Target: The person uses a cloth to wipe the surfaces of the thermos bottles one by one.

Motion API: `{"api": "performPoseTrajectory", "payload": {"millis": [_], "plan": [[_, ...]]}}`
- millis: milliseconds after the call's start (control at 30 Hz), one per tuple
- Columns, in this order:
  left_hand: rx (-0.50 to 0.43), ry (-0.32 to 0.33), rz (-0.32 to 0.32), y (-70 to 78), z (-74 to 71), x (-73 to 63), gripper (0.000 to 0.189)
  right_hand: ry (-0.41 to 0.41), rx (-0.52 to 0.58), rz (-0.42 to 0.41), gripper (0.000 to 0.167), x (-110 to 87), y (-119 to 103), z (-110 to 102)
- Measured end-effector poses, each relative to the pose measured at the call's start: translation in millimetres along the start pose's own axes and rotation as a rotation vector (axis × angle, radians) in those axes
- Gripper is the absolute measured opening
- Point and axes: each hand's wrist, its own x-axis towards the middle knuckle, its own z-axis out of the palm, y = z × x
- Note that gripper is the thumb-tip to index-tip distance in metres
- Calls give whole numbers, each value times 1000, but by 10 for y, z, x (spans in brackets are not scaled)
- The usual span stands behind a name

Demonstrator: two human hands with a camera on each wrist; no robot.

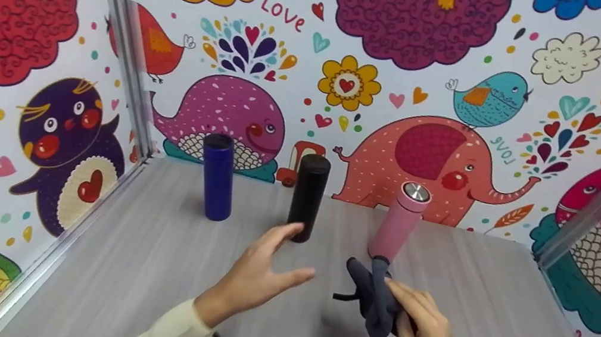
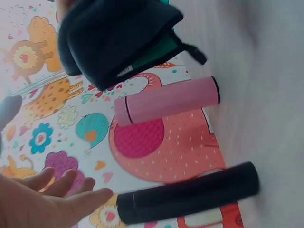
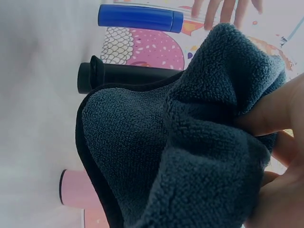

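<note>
A dark grey terry cloth (image 1: 376, 301) with a black edge and a small loop is bunched in my right hand (image 1: 428, 333), which grips it above the table. Green shows on its inner side in the left wrist view (image 2: 152, 52). My left hand (image 1: 257, 273) is held in the air with fingers spread, in front of the black bottle (image 1: 308, 194); it holds nothing. Behind the cloth stands a pink bottle (image 1: 399, 223) with a shiny metal lid top. To the left, a blue bottle (image 1: 218, 179) stands upright.
The bottles stand in a row on a grey wood-look table (image 1: 140, 264), close to the back wall panel (image 1: 302, 78) printed with cartoon animals. Similar panels rise at both sides, joined by metal corner posts (image 1: 122, 38).
</note>
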Motion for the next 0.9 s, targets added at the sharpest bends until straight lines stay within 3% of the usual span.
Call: {"api": "performPoseTrajectory", "payload": {"millis": [100,233,500,633,800,900], "plan": [[-23,1,-57,-2,-92,-247,75,-3,-25,-3,61,18,-7,-22],[-44,-23,-132,-43,-135,-412,74,-26,-78,19,68,56,10,-50],[-41,-38,-125,-117,-126,-504,73,-78,-182,13,69,121,256,75],[-19,-36,-123,-126,-131,-535,73,-183,-227,14,61,122,421,229],[-28,-24,-121,-123,-134,-556,72,-351,-316,139,50,83,602,439],[-38,-22,-111,-129,-137,-582,70,-407,-297,170,47,24,683,546]]}}
